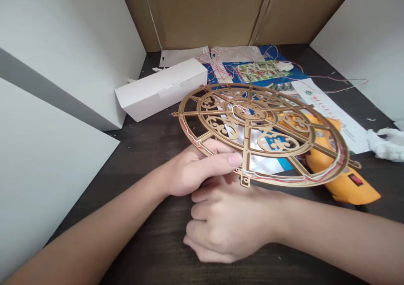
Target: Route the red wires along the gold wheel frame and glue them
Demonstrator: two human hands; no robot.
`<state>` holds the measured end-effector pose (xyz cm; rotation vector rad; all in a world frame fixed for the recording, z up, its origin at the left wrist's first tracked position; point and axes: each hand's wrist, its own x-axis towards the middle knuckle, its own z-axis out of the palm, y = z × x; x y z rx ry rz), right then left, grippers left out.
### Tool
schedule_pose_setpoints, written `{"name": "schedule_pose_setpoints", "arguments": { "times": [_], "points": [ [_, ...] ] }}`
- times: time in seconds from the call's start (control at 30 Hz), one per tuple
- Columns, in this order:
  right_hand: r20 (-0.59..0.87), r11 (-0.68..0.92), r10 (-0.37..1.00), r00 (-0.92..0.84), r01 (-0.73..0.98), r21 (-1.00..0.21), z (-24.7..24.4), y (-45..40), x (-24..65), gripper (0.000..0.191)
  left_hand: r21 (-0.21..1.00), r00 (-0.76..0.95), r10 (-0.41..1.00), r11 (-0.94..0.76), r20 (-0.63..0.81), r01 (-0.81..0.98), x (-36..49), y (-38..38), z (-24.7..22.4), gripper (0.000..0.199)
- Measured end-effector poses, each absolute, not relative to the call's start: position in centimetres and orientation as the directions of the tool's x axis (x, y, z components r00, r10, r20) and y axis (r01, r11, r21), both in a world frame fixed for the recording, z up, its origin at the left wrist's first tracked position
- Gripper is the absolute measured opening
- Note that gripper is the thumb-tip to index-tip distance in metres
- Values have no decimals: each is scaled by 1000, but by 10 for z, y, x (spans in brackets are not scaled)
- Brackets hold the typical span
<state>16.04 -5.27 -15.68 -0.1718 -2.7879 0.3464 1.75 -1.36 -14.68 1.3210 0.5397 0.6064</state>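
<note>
My left hand [197,169] holds the near left rim of a round gold openwork plastic frame [220,127], its thumb lying on top. The frame has spokes and scroll ornaments, stands tilted, and has thin red and white wires [315,178] along its rim. My right hand [227,222] rests curled on the table under the frame's near edge. Its thumb is hidden, so I cannot tell if it grips the frame. Behind the frame lies a yellow hand tool [344,184] with a red switch, partly hidden.
A white cardboard box [160,89] lies at the back left. Behind the frame are a blue printed sheet [259,70] tangled with red wires and a white printed paper [334,112]. Crumpled white material [386,144] lies at the right. White panels and brown cardboard wall in the dark wooden table [132,217].
</note>
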Motion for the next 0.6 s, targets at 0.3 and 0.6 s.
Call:
{"name": "schedule_pose_setpoints", "arguments": {
  "times": [0.3,0.6],
  "points": [
    [211,989,79,-974,49,-143,-152,-55,156,30,987,751,659,148,-55,-58,17,-12,-146,45],
    [157,969,124,-980,85,-234,-149,-56,158,29,982,732,675,182,-91,-47,19,-13,-148,46]
  ]
}}
